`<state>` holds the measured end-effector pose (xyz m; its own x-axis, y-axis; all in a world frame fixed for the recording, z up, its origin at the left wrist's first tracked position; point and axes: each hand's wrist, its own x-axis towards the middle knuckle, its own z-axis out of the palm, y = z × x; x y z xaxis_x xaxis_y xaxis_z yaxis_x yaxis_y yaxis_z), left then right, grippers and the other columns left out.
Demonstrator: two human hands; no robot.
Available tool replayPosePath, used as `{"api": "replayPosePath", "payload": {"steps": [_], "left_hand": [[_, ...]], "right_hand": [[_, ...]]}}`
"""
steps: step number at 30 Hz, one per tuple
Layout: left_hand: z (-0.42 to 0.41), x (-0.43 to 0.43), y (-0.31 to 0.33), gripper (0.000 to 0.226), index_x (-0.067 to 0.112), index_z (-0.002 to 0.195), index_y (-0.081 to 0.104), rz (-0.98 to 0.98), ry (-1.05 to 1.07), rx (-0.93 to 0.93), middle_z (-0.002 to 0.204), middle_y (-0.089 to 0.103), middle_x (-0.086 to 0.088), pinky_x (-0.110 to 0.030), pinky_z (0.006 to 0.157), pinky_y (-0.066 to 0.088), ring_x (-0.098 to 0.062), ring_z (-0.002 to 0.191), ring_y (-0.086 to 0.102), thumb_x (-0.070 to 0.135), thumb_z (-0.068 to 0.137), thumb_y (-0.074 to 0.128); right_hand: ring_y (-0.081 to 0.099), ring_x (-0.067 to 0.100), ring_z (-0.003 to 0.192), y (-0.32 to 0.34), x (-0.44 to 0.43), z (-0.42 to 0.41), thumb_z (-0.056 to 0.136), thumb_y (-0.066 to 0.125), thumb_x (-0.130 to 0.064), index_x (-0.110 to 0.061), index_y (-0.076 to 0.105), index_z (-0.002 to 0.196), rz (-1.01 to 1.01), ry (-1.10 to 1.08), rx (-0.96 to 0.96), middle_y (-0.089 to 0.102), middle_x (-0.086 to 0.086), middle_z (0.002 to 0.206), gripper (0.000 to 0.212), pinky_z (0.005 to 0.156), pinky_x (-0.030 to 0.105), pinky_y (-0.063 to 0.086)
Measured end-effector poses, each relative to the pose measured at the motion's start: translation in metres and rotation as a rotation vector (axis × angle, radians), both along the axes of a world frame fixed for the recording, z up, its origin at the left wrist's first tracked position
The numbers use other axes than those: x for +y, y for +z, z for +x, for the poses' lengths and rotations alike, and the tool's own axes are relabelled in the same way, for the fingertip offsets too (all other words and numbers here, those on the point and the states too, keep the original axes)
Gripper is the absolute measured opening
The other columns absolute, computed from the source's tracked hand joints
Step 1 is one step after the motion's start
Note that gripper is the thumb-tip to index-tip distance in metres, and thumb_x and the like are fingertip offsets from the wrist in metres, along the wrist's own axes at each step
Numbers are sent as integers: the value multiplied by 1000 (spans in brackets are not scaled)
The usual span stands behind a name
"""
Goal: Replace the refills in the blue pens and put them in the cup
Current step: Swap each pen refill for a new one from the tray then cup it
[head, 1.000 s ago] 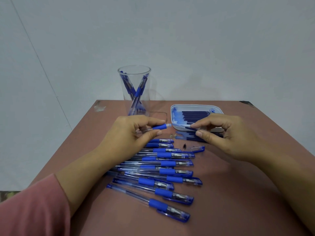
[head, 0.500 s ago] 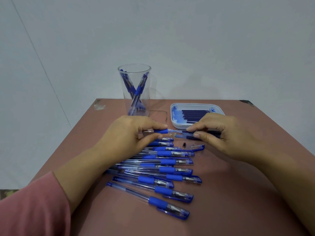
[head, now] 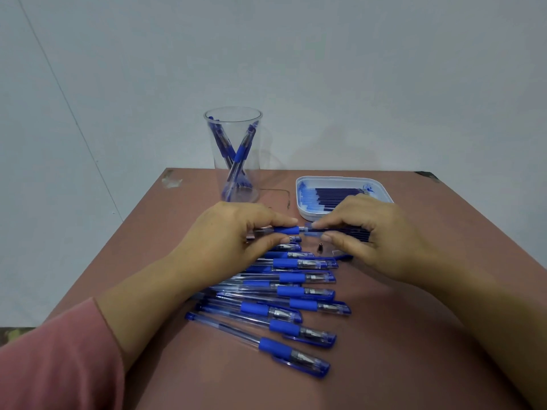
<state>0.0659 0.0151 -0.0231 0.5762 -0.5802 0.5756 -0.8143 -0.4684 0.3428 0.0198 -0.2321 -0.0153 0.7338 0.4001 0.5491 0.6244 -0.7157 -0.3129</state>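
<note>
Over the far end of the pen row, two hands meet end to end.
The left hand [head: 225, 241] pinches a clear pen barrel with a blue rubber grip [head: 285, 230]. The right hand [head: 370, 235] pinches a thin dark blue refill [head: 337, 231], held in line with the barrel's mouth. Capped blue pens [head: 296, 294] lie side by side on the brown table [head: 414, 335]. Behind stand a clear plastic cup [head: 253, 179] holding several pens and a white tray [head: 340, 179] of refills.
</note>
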Motion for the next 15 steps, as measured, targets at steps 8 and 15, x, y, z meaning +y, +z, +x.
{"api": "replayPosePath", "payload": {"steps": [8, 15], "left_hand": [[-1, 1, 2, 29, 38, 114, 68, -7, 7, 8, 95, 62, 32, -19, 77, 54, 10, 89, 63, 39, 85, 67], [-3, -1, 1, 29, 36, 113, 70, -28, -1, 36, 97, 68, 26, -21, 77, 55, 9, 88, 63, 33, 85, 72]], "right_hand": [[59, 6, 82, 5, -6, -7, 84, 70, -18, -29, 63, 90, 119, -55, 73, 61, -18, 80, 15, 71, 12, 44], [61, 4, 88, 2, 3, -7, 87, 64, -30, -35, 63, 107, 143, 0, 123, 64, -16, 91, 21, 78, 10, 45]]}}
